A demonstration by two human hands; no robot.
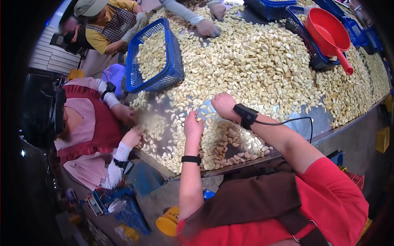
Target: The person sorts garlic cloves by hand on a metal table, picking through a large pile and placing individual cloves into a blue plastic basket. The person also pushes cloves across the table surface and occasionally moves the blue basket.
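Many pale, flat, bean-like pieces [254, 61] lie heaped and scattered on a metal table [316, 119]. Above the scattered pieces near the front edge is my left hand [193, 126], its fingers curled together around something too small to make out. My right hand [224, 106] reaches to the lower edge of the big heap, fingers bent down on the pieces; what is under them is hidden. A dark device with a cable sits on my right wrist, a black band on my left.
A blue basket [174, 61] of pieces stands at the back left. A red scoop [328, 33] rests on another blue basket [293, 22] at the right. Co-workers' hands are at the left and far edges. A yellow bucket [167, 221] stands below the table.
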